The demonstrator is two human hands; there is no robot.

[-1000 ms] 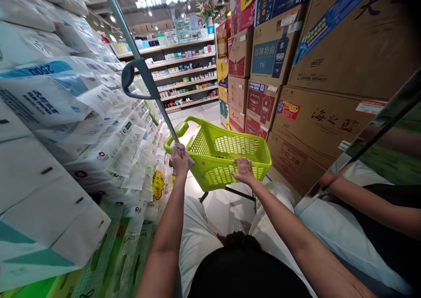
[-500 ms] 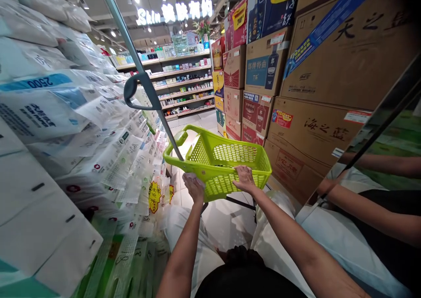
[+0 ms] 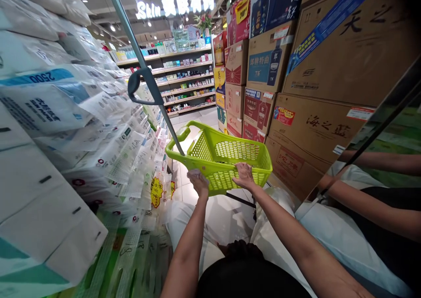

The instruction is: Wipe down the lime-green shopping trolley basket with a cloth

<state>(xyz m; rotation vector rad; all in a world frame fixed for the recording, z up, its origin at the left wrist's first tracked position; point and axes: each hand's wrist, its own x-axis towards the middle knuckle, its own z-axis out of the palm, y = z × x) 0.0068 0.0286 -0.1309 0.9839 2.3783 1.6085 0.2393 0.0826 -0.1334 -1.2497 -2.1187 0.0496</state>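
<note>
A lime-green shopping basket cart point(image 3: 213, 170) with lattice walls stands before me, and its inside looks bare. My right hand point(image 3: 244, 176) is closed over the near rim, thumb on the outer wall. Against the outer side, left of it, my left hand point(image 3: 201, 187) presses a crumpled pale cloth or wipe point(image 3: 196, 174); its fingertips are partly hidden. From the basket's left end a grey pole with a looped handle point(image 3: 144, 86) slants up and left. Part of the dark frame point(image 3: 241, 199) shows under the basket.
Plastic-wrapped packs point(image 3: 39, 109) are piled close on my left. Stacked cardboard cartons point(image 3: 319, 118) line the right side, with a mirror point(image 3: 371, 175) beside them reflecting my arms. Shelves of small goods point(image 3: 187, 85) stand at the back, beyond the tiled floor point(image 3: 184, 192).
My left hand has shifted slightly right and up along the basket's side with the pale cloth. My right hand stays on the rim. The view has tilted a little.
</note>
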